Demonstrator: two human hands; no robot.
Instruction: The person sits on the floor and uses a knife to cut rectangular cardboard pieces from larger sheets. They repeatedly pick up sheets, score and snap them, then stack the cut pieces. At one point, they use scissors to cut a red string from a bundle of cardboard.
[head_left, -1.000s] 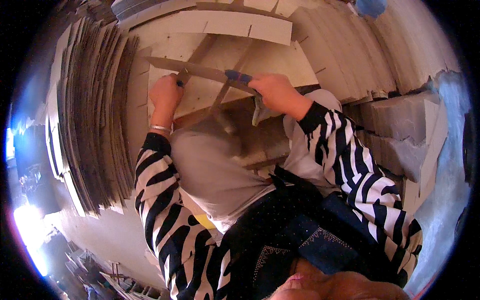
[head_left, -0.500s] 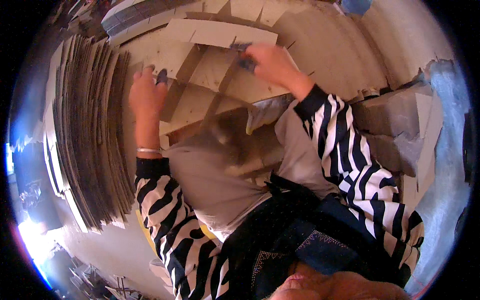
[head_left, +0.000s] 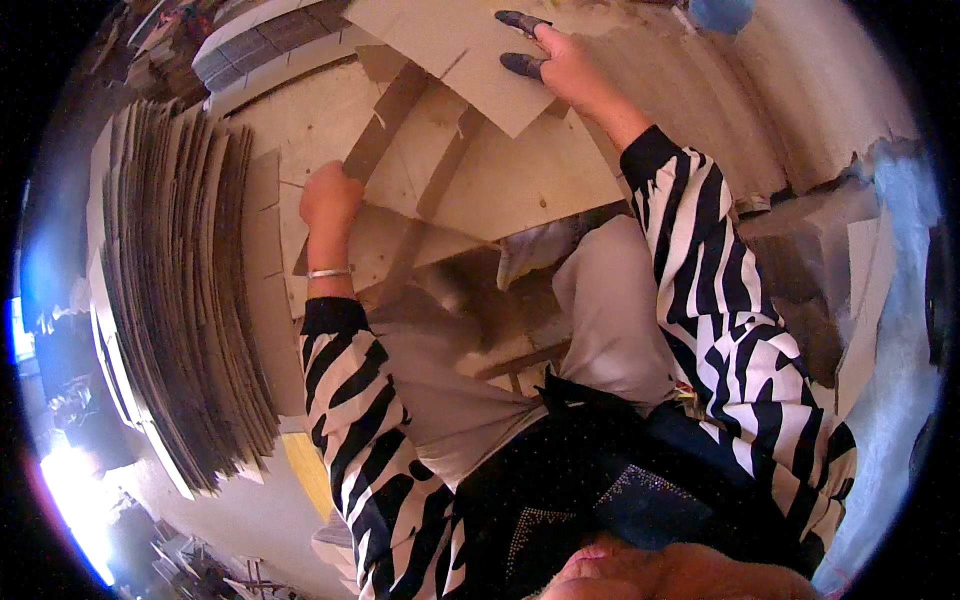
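Observation:
My left hand (head_left: 332,200) is closed at the near end of a slotted cardboard strip, its fingertips hidden. That strip belongs to a loose lattice of crossed cardboard strips (head_left: 445,165) standing on a pale wooden board (head_left: 530,185). At the far side my right hand (head_left: 575,75) stretches out two fingers in dark finger covers, spread apart. They lie over a wide slotted cardboard piece (head_left: 455,50), which is tilted across the far end of the lattice.
To the left stands a tall stack of cardboard sheets (head_left: 185,290). A bundle of grey cardboard (head_left: 265,45) sits at the far left. More brown cardboard (head_left: 690,90) lies at the far right, beside a pale blue sheet (head_left: 890,300). My knees (head_left: 610,290) are just below the board.
My left hand has moved right and closed on a strip. The right hand has moved farther away and its fingers have spread. The wide piece has turned and the lattice has skewed.

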